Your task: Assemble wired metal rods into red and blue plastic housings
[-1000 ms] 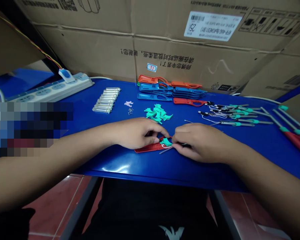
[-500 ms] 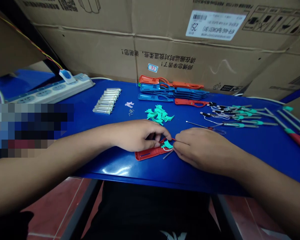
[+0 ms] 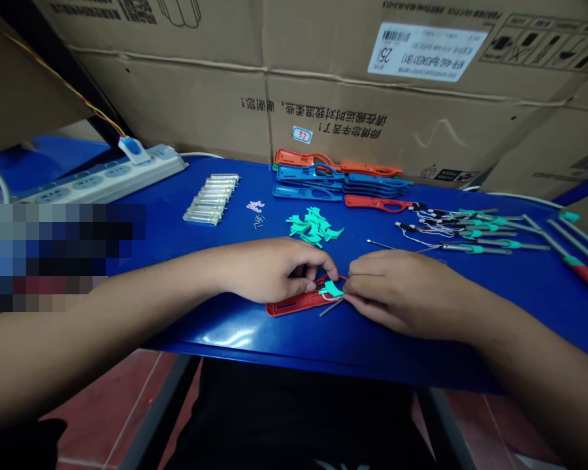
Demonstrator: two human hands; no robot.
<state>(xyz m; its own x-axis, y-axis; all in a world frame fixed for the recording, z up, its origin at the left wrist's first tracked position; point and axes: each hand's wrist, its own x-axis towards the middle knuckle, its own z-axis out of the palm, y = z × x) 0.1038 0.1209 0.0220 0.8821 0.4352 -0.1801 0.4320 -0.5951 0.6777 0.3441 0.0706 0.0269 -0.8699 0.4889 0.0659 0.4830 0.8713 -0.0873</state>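
Note:
A red lighter shell half (image 3: 291, 305) lies inner side up near the table's front edge. Inside it are a green trigger (image 3: 333, 288) and white wires; a thin grey strip (image 3: 330, 309) sticks out below. My left hand (image 3: 294, 271) is curled over the shell, its thumb at a small dark part and its index finger bent near the loop's rim. With fingers pressed together, my right hand (image 3: 387, 287) closes on the shell's right end, by the trigger's tip. What lies under the right fingers is hidden.
Green triggers (image 3: 313, 225), clear tubes (image 3: 213, 198), pink pieces (image 3: 255, 206) and small springs (image 3: 259, 221) lie beyond my hands. Blue shells (image 3: 306, 192) are stacked at the back before a cardboard box (image 3: 200, 85). Wired metal rods (image 3: 494, 247) lie right; a power strip (image 3: 112, 173) left.
My right hand has shifted slightly right and down, uncovering more of the trigger and the red loop. My left hand stays over the shell. The whole view has shifted slightly.

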